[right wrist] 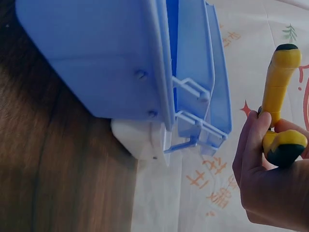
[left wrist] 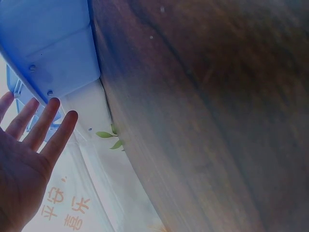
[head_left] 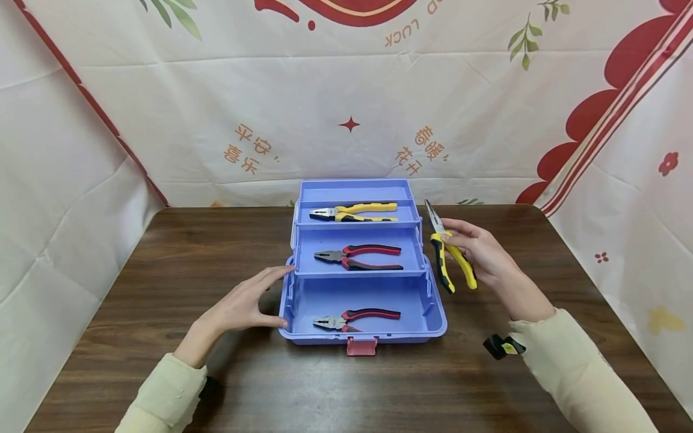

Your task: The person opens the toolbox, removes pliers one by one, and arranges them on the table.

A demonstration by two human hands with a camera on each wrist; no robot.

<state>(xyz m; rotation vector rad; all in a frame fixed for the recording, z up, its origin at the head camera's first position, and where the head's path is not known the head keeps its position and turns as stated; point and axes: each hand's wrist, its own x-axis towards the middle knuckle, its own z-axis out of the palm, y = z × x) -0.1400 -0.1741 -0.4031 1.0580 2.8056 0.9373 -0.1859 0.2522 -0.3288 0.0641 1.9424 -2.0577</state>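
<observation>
A blue toolbox point(head_left: 364, 338) with stepped trays stands opened out on the table. My right hand point(head_left: 479, 249) pinches yellow-and-black long-nose pliers point(head_left: 464, 266) near the pivot, to the right of the box, jaws pointing up and away. In the right wrist view their yellow handles point(right wrist: 279, 79) spread apart. My left hand point(head_left: 243, 304) is at the box's left edge, fingers extended, index fingertip and thumb right at the rim. Yellow-and-black pliers point(head_left: 370, 207) lie in the top tray, red-and-black pliers point(head_left: 373, 248) in the middle tray, and other red-and-black pliers point(head_left: 373, 313) in the bottom compartment.
A red latch point(head_left: 361, 346) hangs at the box's front. White folding arms point(right wrist: 188, 87) link the trays on its side. Around the dark wood table point(head_left: 303, 391) hangs a printed white cloth point(head_left: 346, 90). A black strap point(head_left: 503, 347) sits by the right sleeve.
</observation>
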